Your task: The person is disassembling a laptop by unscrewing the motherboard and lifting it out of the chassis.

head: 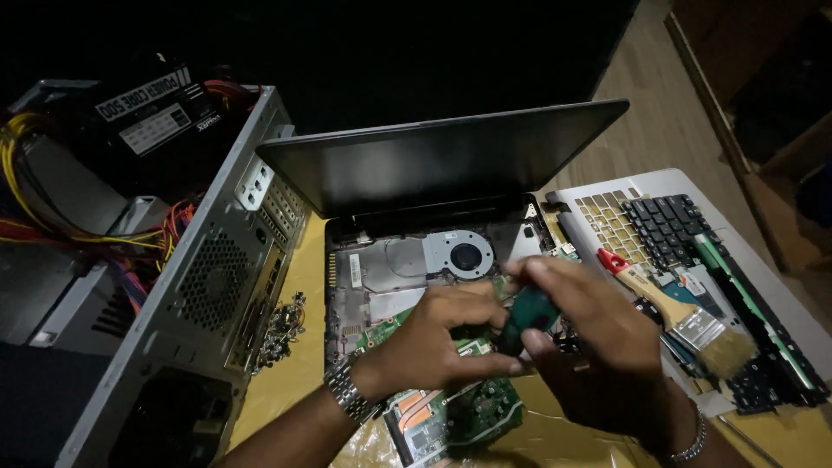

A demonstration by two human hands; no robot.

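Observation:
An opened laptop (407, 260) lies on the table with its keyboard cover off, showing a round fan (465, 255) and a green circuit board (472, 416). My left hand (438, 338) and my right hand (589, 338) meet over the board. Both hold a dark green screwdriver handle (526, 314) between them. The tool's tip is hidden by my fingers. The laptop's dark screen (433, 160) stands tilted up behind.
An open desktop computer case (199, 295) with coloured wires and a power supply lies at left. A heap of small screws (282, 334) sits beside it. At right, a removed keyboard panel (659, 221) carries a paintbrush (676, 312) with a red-tipped wooden handle.

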